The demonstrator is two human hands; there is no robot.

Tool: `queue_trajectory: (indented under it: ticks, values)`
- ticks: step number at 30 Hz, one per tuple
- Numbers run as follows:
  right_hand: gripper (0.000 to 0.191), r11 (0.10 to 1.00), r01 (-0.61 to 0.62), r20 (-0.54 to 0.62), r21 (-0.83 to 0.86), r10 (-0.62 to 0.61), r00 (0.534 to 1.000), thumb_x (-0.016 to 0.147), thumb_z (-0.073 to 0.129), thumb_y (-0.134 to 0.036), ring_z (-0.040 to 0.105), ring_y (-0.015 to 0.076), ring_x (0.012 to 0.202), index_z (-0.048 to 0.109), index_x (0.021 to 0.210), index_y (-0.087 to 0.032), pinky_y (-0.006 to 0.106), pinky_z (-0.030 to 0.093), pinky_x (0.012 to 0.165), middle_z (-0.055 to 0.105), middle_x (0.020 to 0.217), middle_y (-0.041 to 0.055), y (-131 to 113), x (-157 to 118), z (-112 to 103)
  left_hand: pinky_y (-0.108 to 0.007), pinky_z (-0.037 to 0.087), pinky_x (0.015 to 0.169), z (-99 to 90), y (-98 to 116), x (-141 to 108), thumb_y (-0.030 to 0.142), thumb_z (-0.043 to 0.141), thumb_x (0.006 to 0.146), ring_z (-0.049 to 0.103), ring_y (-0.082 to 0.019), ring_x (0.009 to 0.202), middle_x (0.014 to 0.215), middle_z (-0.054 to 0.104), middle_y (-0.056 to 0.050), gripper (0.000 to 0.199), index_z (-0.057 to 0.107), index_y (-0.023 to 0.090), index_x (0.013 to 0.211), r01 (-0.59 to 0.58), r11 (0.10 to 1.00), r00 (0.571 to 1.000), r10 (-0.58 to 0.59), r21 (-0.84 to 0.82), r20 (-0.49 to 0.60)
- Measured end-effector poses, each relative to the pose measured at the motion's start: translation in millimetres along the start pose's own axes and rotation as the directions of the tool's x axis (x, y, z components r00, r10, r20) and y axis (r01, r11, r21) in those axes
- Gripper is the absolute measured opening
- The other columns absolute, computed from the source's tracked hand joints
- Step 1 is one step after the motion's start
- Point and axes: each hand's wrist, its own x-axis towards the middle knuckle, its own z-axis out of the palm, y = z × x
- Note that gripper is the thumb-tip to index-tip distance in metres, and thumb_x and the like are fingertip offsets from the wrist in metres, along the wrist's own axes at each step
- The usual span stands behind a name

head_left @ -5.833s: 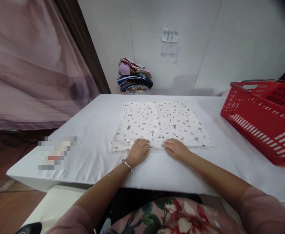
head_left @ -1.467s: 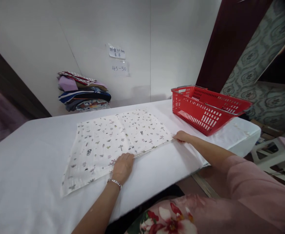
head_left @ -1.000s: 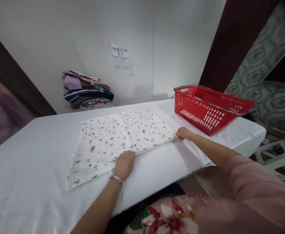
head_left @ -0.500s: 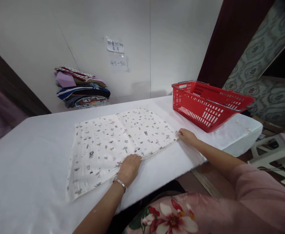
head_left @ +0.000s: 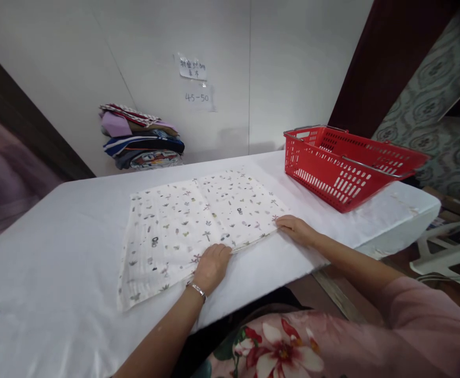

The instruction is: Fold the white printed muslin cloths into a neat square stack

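Observation:
A white cloth printed with small plants, palm trees and other little motifs lies folded and spread over the table, its near edge facing me. My left hand, with a bracelet at the wrist, is closed over the middle of that near edge; its thumb is hidden. Near the cloth's right front corner, my right hand holds the same edge, fingers close together on top. The layers show as a thin line between both hands.
A red shopping basket with metal handles stands at the right of the white-covered table. Folded fabrics are stacked at the back left by the wall. Paper signs hang above. A white stool stands at the right.
My right hand has slid left along the near edge, away from the corner, and its fingers lie flatter. The left hand stays at the edge's middle. The view has shifted slightly left.

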Motion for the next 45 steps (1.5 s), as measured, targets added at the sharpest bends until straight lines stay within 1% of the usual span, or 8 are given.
queue_trajectory:
  ticks: [5, 9, 11, 17, 24, 31, 39, 45]
  values:
    - [0.025, 0.997, 0.056, 0.078, -0.046, -0.052, 0.996, 0.087, 0.046, -0.028, 0.053, 0.0188, 0.106, 0.066, 0.101, -0.021, 0.036, 0.042, 0.093, 0.062, 0.112, 0.0089, 5, 9, -7, -0.035, 0.043, 0.075, -1.9, 1, 0, 0.021, 0.037, 0.091, 0.052, -0.019, 0.081, 0.085, 0.059, -0.007, 0.022, 0.058, 0.016, 0.093, 0.007, 1.0, 1.0, -0.007, -0.009, 0.001]
    - [0.024, 0.996, 0.06, 0.083, -0.07, -0.054, 0.995, 0.088, 0.046, -0.027, 0.054, 0.0185, 0.102, 0.068, 0.096, -0.022, 0.034, 0.042, 0.09, 0.063, 0.107, 0.0074, 3, 17, -9, -0.035, 0.043, 0.075, -2.9, 1, 1, 0.02, 0.037, 0.091, 0.052, -0.019, 0.082, 0.086, 0.059, -0.007, 0.021, 0.058, 0.017, 0.093, 0.02, 1.0, 1.0, -0.02, -0.02, -0.005]
    - [0.025, 0.989, 0.061, 0.068, -0.131, -0.053, 0.996, 0.088, 0.045, -0.027, 0.053, 0.0189, 0.099, 0.068, 0.093, -0.022, 0.033, 0.041, 0.088, 0.063, 0.103, 0.0073, -1, 20, -11, -0.035, 0.043, 0.074, -3.3, 1, 1, 0.02, 0.038, 0.09, 0.052, -0.019, 0.081, 0.085, 0.059, -0.006, 0.02, 0.058, 0.017, 0.092, 0.02, 1.0, 1.0, -0.02, -0.024, -0.01]
    - [0.028, 0.937, -0.027, 0.098, -0.347, 0.065, 0.993, 0.09, 0.04, -0.027, 0.052, 0.0184, 0.092, 0.067, 0.091, -0.02, 0.027, 0.038, 0.078, 0.061, 0.096, 0.0063, -17, 19, -12, -0.033, 0.042, 0.073, -3.4, 1, 0, 0.02, 0.04, 0.09, 0.052, -0.019, 0.08, 0.084, 0.059, -0.006, 0.018, 0.058, 0.017, 0.091, 0.009, 1.0, 0.999, -0.009, -0.018, -0.032]
    - [0.021, 0.922, -0.028, 0.145, -0.387, 0.091, 0.985, 0.09, 0.04, -0.021, 0.052, 0.0159, 0.09, 0.061, 0.091, -0.019, 0.024, 0.037, 0.073, 0.059, 0.096, 0.0065, -23, 15, -13, -0.034, 0.042, 0.072, -4.8, 1, 0, 0.021, 0.038, 0.09, 0.052, -0.019, 0.079, 0.084, 0.059, -0.006, 0.019, 0.057, 0.017, 0.092, 0.011, 1.0, 1.0, -0.011, -0.02, -0.017]
    - [0.02, 0.907, 0.052, 0.164, -0.418, 0.019, 0.986, 0.091, 0.039, -0.02, 0.052, 0.0155, 0.087, 0.058, 0.085, -0.018, 0.023, 0.036, 0.071, 0.058, 0.091, 0.0054, -22, 13, -14, -0.034, 0.042, 0.073, -5.0, 2, 0, 0.021, 0.038, 0.09, 0.052, -0.019, 0.081, 0.085, 0.059, -0.006, 0.019, 0.057, 0.017, 0.091, 0.009, 1.0, 1.0, -0.01, -0.025, -0.028]
    - [0.018, 0.874, -0.109, 0.104, -0.474, 0.178, 0.979, 0.09, 0.04, -0.023, 0.054, 0.0151, 0.079, 0.056, 0.084, -0.018, 0.024, 0.033, 0.065, 0.06, 0.091, 0.0059, -27, 16, -7, -0.033, 0.041, 0.073, -6.5, 2, 0, 0.022, 0.039, 0.09, 0.052, -0.019, 0.081, 0.085, 0.059, -0.006, 0.019, 0.057, 0.018, 0.091, 0.025, 0.999, 1.0, -0.025, -0.022, 0.004]
    - [0.019, 0.896, -0.035, 0.151, -0.443, 0.113, 0.982, 0.089, 0.041, -0.021, 0.053, 0.0141, 0.08, 0.058, 0.082, -0.019, 0.023, 0.032, 0.063, 0.061, 0.089, 0.0036, -31, 11, -6, -0.033, 0.042, 0.073, -5.5, 1, 0, 0.021, 0.039, 0.09, 0.052, -0.019, 0.079, 0.084, 0.059, -0.006, 0.019, 0.057, 0.017, 0.091, 0.019, 1.0, 1.0, -0.02, -0.025, -0.021]
